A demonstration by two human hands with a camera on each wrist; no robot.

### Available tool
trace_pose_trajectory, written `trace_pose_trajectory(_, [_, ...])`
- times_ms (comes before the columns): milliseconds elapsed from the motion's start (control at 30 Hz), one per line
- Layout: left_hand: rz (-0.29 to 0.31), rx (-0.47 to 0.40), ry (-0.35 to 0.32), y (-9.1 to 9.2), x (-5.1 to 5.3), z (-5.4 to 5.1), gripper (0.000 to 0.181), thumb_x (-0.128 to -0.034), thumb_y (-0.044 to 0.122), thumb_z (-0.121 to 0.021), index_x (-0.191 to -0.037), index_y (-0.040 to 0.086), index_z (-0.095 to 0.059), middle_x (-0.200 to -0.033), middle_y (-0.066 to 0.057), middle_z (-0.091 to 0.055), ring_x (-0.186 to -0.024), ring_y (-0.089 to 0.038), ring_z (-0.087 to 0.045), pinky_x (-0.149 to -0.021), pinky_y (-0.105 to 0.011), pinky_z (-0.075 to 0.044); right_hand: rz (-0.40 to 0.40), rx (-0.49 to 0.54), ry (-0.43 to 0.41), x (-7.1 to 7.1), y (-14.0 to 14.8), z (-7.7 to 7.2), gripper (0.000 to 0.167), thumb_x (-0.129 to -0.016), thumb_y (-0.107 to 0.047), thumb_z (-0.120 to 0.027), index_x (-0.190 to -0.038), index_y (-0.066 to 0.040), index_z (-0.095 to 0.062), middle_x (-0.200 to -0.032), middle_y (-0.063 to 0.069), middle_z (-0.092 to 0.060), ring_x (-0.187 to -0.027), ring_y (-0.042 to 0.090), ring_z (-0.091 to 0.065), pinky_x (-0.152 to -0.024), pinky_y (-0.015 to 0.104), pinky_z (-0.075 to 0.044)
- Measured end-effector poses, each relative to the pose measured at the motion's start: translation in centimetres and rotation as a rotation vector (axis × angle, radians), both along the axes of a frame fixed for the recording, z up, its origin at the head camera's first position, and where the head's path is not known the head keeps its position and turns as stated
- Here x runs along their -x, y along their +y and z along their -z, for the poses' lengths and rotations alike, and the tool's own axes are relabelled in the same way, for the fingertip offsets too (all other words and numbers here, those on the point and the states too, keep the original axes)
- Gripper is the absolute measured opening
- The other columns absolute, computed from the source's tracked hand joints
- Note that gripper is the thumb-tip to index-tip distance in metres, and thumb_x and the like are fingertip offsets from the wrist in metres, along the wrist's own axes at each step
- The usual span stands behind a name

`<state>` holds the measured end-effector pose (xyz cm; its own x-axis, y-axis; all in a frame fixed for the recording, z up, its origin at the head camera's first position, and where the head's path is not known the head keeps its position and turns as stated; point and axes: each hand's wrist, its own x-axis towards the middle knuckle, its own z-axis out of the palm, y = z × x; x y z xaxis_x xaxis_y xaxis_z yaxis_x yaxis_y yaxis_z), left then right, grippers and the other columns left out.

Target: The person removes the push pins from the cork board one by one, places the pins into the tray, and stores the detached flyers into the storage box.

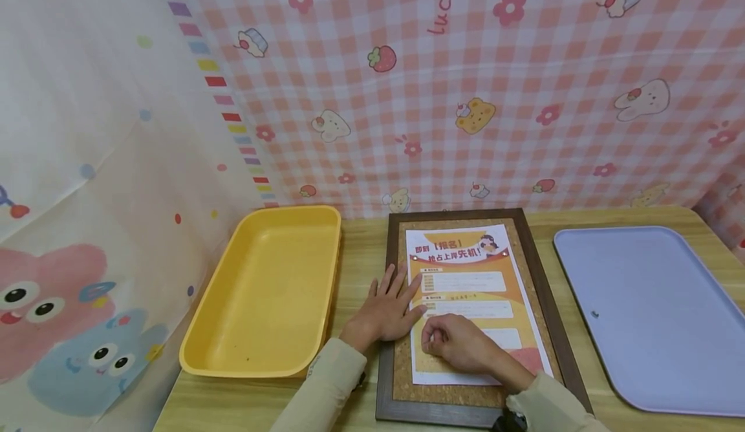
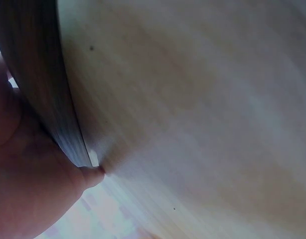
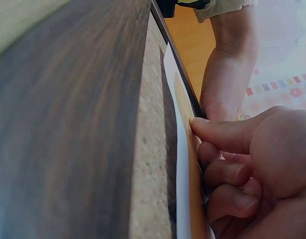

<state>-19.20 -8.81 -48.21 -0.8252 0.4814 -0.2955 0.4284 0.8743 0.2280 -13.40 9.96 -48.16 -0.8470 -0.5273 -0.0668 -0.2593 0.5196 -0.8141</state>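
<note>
The poster (image 1: 483,293) lies on the cork of the framed board (image 1: 548,309), in the middle of the counter (image 1: 363,244). Two small pins (image 1: 415,258) sit near its far end, one left and one right. The left hand (image 1: 384,312) lies across the board's left edge, its grip wide, fingers spread and reaching onto the poster's left side. The right hand (image 1: 460,345) is over the poster's near half, its grip narrow, fingers curled, thumb tip touching the paper. A yellow tray (image 1: 279,283) stands left of the board, a lilac tray (image 1: 663,309) right.
</note>
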Motion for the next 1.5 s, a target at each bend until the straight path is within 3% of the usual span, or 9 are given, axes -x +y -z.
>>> trace_pose_trajectory(200, [0.006,-0.014,0.006,0.1,-0.3,-0.3,0.065,-0.1054,0.054,-0.024,-0.161,0.028,-0.006,-0.168,-0.006,0.006,-0.153,-0.029,0.010,-0.121,-0.058,-0.007,0.001,-0.003,0.007,-0.2,0.0,0.0,0.016,-0.085,-0.001,-0.065,-0.080,-0.016,-0.066,-0.063,-0.009,-0.052,-0.055,0.003,-0.044,-0.054,0.023,-0.038])
trace_pose_trajectory(467, [-0.004,-0.011,-0.002,-0.2,-0.1,0.2,0.065,-0.1049,0.056,-0.024,-0.161,0.030,-0.003,-0.167,-0.004,0.009,-0.152,-0.026,0.014,-0.121,-0.057,-0.004,-0.034,0.057,-0.014,-0.7,0.5,-0.1,0.023,-0.083,0.006,-0.060,-0.079,-0.016,-0.068,-0.067,-0.010,-0.057,-0.057,0.001,-0.046,-0.055,0.020,-0.040])
trace_pose_trajectory(600, [-0.007,0.000,-0.012,-0.3,0.1,0.3,0.065,-0.1047,0.056,-0.023,-0.161,0.031,-0.001,-0.166,-0.002,0.012,-0.152,-0.025,0.017,-0.121,-0.057,-0.002,-0.012,0.091,-0.037,-0.7,0.7,-0.1,0.017,-0.086,0.001,-0.065,-0.081,-0.014,-0.068,-0.068,-0.008,-0.057,-0.058,0.002,-0.048,-0.055,0.020,-0.041])
trace_pose_trajectory(800, [0.000,-0.007,-0.002,-0.2,-0.1,0.0,0.066,-0.1050,0.055,-0.025,-0.161,0.028,-0.005,-0.167,-0.006,0.006,-0.153,-0.029,0.011,-0.121,-0.058,-0.007,-0.023,0.108,-0.053,-0.7,0.6,-0.3,0.014,-0.085,0.001,-0.065,-0.082,-0.012,-0.069,-0.067,-0.007,-0.058,-0.057,0.002,-0.048,-0.054,0.020,-0.041])
trace_pose_trajectory(1200, [-0.008,-0.032,-0.007,-0.3,0.4,1.2,0.067,-0.1036,0.059,-0.023,-0.160,0.032,-0.002,-0.166,-0.002,0.012,-0.151,-0.025,0.017,-0.121,-0.059,-0.002,-0.015,0.136,-0.065,-1.2,1.0,-0.8,0.009,-0.089,-0.008,-0.072,-0.083,-0.013,-0.067,-0.069,-0.007,-0.058,-0.060,0.003,-0.050,-0.057,0.020,-0.043])
trace_pose_trajectory(1500, [-0.001,-0.024,0.001,-0.2,0.5,1.4,0.066,-0.1030,0.061,-0.020,-0.159,0.035,0.002,-0.166,0.001,0.015,-0.151,-0.023,0.019,-0.121,-0.058,-0.002,0.001,0.169,-0.056,-1.3,2.4,-2.1,0.018,-0.088,0.003,-0.061,-0.085,-0.013,-0.068,-0.076,-0.001,-0.065,-0.064,0.005,-0.053,-0.059,0.021,-0.045])
